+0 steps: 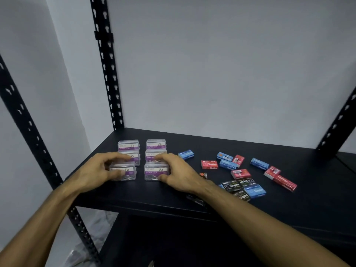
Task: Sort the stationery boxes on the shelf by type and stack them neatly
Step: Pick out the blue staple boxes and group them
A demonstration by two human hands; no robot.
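Note:
Several clear plastic paper clip boxes with purple labels stand in two columns on the black shelf (289,209). My left hand (96,170) grips the front left paper clip box (125,173), fingers over its top and thumb at its front. My right hand (177,174) grips the front right paper clip box (154,172) the same way. Behind them sit the middle boxes (149,156) and the rear boxes (128,145). To the right, small staple boxes lie scattered: blue (186,154), red (209,164) and black (231,185).
Black slotted uprights (107,74) rise at the shelf's left rear and at the front left (28,128); another upright (339,124) stands at the right rear. A white wall closes the back. A lower shelf level shows dimly below the front edge.

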